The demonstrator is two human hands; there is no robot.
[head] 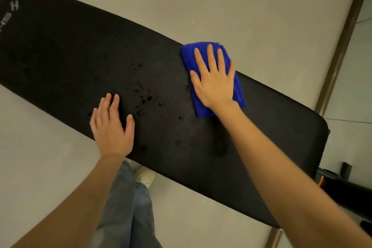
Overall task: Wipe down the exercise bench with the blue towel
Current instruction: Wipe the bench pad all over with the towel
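A long black padded exercise bench (70, 50) runs diagonally from upper left to lower right. Several dark droplets (144, 97) dot its middle. A folded blue towel (238, 90) lies on the bench's far edge, right of the droplets. My right hand (213, 80) presses flat on the towel, fingers spread. My left hand (111, 125) rests flat on the bench's near edge, left of the droplets, holding nothing.
Pale grey floor (241, 6) surrounds the bench. A brown strip (342, 46) crosses the floor at right. Black frame parts with an orange piece (323, 181) show at the bench's right end. My jeans and a white shoe (144, 176) are below the near edge.
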